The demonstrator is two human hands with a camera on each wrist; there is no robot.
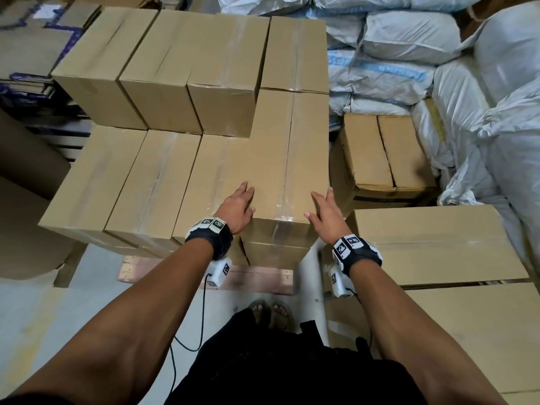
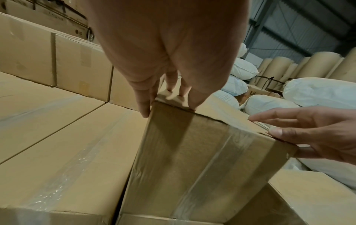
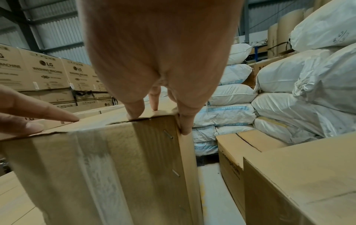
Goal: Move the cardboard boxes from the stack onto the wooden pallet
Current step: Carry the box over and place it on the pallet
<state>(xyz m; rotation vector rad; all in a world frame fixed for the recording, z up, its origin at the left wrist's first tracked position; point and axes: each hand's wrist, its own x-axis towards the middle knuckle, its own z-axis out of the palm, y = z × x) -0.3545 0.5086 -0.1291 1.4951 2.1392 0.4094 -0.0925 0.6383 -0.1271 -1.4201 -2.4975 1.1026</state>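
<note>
A long taped cardboard box (image 1: pixel 280 159) lies on top of the right end of the boxes stacked on the wooden pallet (image 1: pixel 257 276), standing higher than its neighbours. My left hand (image 1: pixel 238 204) rests flat on its near left top edge, fingers straight, one digit (image 2: pixel 144 106) down the left side. My right hand (image 1: pixel 324 210) lies flat on the near right top edge, with one digit (image 3: pixel 185 124) over the right corner. The box's near end face (image 2: pixel 192 159) fills both wrist views. More plain boxes (image 1: pixel 438 247), the stack, stand at my right.
Two rows of boxes (image 1: pixel 163 71) fill the pallet's left and back. An open box (image 1: pixel 380 153) and white sacks (image 1: pixel 482 92) crowd the right. Brown paper rolls (image 1: pixel 26 206) stand at the left. Bare floor (image 1: pixel 73 311) lies in front, where my feet are.
</note>
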